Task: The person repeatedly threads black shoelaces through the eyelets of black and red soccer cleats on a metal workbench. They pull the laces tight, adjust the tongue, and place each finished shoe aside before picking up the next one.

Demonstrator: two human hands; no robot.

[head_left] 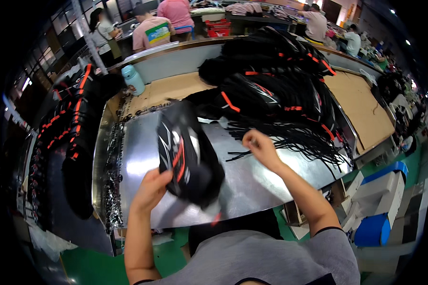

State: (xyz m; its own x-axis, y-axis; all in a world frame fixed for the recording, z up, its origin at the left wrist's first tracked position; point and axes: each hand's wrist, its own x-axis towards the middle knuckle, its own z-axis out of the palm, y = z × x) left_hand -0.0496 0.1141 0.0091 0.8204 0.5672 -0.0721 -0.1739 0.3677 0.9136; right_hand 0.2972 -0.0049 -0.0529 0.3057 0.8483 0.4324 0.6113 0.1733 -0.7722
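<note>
My left hand (153, 187) grips the lower left edge of a black fabric piece (185, 152) with red, white and grey printed streaks. The piece hangs tilted over the metal tabletop (242, 185), its lower end smeared by motion. My right hand (261, 149) is raised to the right of it, fingers curled in and pressed together. Something small and dark shows at those fingertips, too small to name. Just beyond my right hand lie loose black straps (299, 142), trailing from a big heap of similar black pieces (276, 90) with orange-red bands.
More black pieces with orange bands (78, 114) line the left side. A light blue bottle (133, 80) stands at the back left. Brown cardboard (359, 107) covers the right side surface. A white and blue machine part (378, 204) is at lower right. Several people sit or stand beyond the table.
</note>
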